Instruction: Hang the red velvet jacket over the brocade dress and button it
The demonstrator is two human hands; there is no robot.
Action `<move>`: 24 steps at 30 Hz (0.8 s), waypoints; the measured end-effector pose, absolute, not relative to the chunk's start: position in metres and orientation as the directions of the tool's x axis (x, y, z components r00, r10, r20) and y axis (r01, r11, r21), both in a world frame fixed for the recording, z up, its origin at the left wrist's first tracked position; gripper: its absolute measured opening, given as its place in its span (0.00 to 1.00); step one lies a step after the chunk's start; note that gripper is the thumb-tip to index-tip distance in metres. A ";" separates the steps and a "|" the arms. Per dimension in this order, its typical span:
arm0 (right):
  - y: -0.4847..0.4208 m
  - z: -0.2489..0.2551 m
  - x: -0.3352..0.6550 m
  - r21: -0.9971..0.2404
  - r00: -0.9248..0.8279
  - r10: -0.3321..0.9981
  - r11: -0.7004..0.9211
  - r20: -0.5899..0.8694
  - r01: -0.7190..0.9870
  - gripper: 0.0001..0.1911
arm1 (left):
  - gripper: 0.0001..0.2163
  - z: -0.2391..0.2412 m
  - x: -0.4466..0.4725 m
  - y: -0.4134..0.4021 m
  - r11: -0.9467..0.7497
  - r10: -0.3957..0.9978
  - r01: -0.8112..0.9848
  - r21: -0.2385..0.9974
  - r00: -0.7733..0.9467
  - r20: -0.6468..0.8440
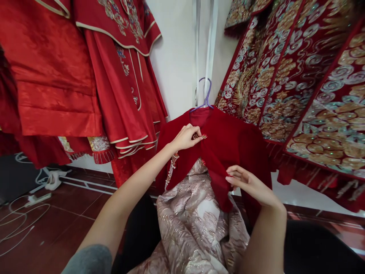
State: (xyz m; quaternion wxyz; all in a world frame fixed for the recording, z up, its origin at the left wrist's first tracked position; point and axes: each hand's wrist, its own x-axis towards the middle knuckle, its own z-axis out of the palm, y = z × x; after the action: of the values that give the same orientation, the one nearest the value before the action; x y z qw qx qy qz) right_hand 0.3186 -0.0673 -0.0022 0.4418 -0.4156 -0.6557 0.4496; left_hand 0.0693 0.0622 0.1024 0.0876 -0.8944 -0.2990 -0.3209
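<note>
A dark red velvet jacket (225, 133) hangs on a purple hanger (207, 99) in front of me, over a pale pink brocade garment (194, 213) with a metallic sheen. At the jacket's neck opening, my left hand (186, 137) pinches the front edge beside a small beaded ornament (203, 136). Lower on the right, my right hand (245, 182) has its thumb and fingertips closed on the edge of the jacket's open front panel. Beaded trim (174, 160) shows below my left wrist. What lies under my left fingers is partly hidden.
Red embroidered garments (122, 76) hang at the left, and a heavily embroidered red-and-gold one (302, 83) at the right. White straps (209, 45) run down to the hanger. A power strip (38, 198) and loose cables (25, 220) lie on the tiled floor.
</note>
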 end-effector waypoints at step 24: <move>0.035 0.058 0.190 -0.501 0.401 0.354 0.257 0.845 0.827 0.40 | 0.30 0.086 0.066 0.060 -0.323 0.459 0.945 0.046 0.114 0.881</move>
State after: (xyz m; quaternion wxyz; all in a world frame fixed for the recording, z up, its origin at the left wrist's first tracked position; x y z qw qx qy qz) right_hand 0.1899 0.0355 0.0579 0.6060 -0.5774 -0.5112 -0.1949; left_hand 0.0656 0.0602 0.0855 0.2827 -0.6907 -0.5084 -0.4297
